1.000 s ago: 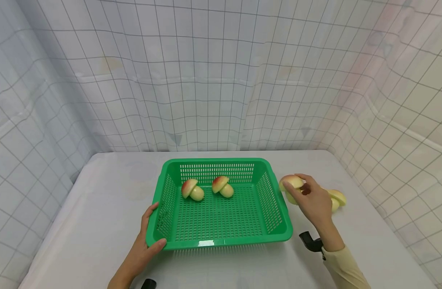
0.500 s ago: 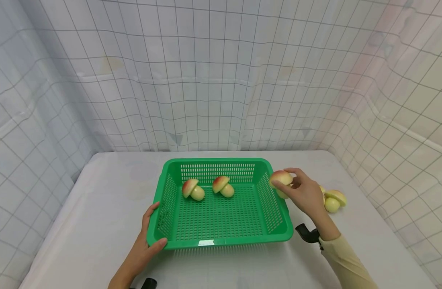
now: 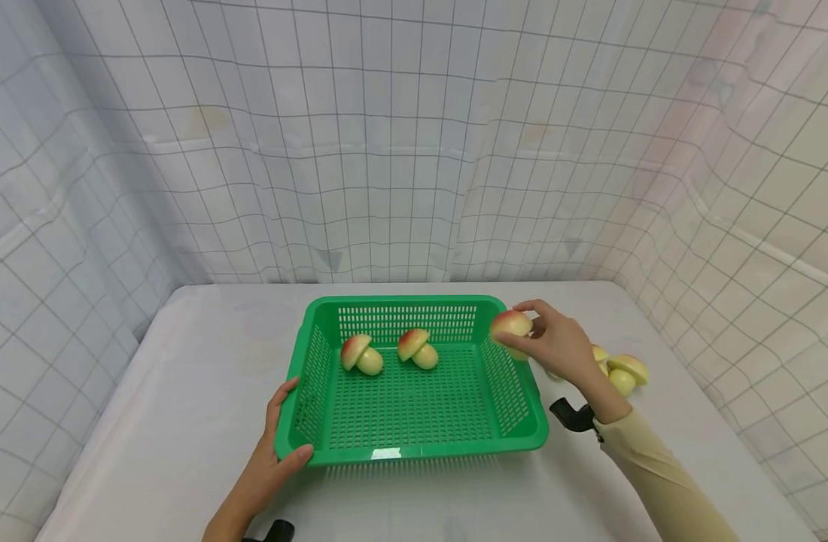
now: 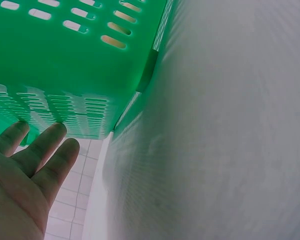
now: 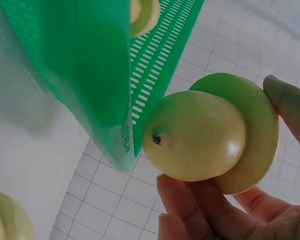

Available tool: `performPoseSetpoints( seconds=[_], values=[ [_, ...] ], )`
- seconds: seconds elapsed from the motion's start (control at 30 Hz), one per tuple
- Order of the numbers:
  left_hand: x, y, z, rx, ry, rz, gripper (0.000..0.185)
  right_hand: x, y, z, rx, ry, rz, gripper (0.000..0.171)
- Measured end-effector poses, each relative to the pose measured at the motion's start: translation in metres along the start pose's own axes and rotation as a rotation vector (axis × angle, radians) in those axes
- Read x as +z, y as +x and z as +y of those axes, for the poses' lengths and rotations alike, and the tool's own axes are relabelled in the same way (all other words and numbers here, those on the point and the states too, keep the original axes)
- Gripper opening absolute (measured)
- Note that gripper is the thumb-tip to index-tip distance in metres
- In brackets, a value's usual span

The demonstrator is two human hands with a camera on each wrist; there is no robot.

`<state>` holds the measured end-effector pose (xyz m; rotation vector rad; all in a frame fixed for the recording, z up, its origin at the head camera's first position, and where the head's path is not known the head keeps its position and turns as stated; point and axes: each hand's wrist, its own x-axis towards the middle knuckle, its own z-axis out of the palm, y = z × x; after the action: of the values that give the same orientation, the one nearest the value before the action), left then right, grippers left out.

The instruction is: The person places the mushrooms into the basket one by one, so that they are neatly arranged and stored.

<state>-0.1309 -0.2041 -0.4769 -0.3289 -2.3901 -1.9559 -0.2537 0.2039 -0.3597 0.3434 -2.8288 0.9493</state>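
Toy mushroom (image 3: 511, 325) pinched at the cap by right hand (image 3: 556, 346), fingers curled round it, held above the right rim of the green basket (image 3: 414, 452). Carry step in hand, by my reading. Next calls for clearing the rim, lowering beside the two mushrooms inside (image 3: 361, 354). Left hand (image 3: 272, 459) grips the near-left corner, thumb over the rim. More mushrooms (image 3: 624, 373) lie on the table (image 3: 184, 391), right.

Even, soft, bright light throughout; faint shadow under the basket (image 3: 414, 452), small glare on its front rim. Head view bows at the edges; the left wrist view is blurred.
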Motion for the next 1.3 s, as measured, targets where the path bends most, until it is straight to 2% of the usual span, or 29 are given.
performPoseSetpoints(
  seconds=[0.6,0.8,1.0,1.3],
  values=[
    [0.0,-0.001,0.001,0.017,0.013,0.003,0.08,0.01,0.033,-0.017,-0.074,-0.023,-0.232,0.059],
    [0.0,0.0,0.0,0.001,0.024,0.005,0.081,0.013,0.046,-0.022,-0.106,-0.014,-0.302,0.054],
    [0.0,0.0,0.0,-0.005,0.028,0.005,0.081,0.019,0.057,-0.026,-0.122,-0.068,-0.362,0.052],
    [0.0,0.001,0.0,0.002,0.018,0.002,0.081,0.033,0.07,-0.028,-0.099,-0.095,-0.433,0.052]
  ],
)
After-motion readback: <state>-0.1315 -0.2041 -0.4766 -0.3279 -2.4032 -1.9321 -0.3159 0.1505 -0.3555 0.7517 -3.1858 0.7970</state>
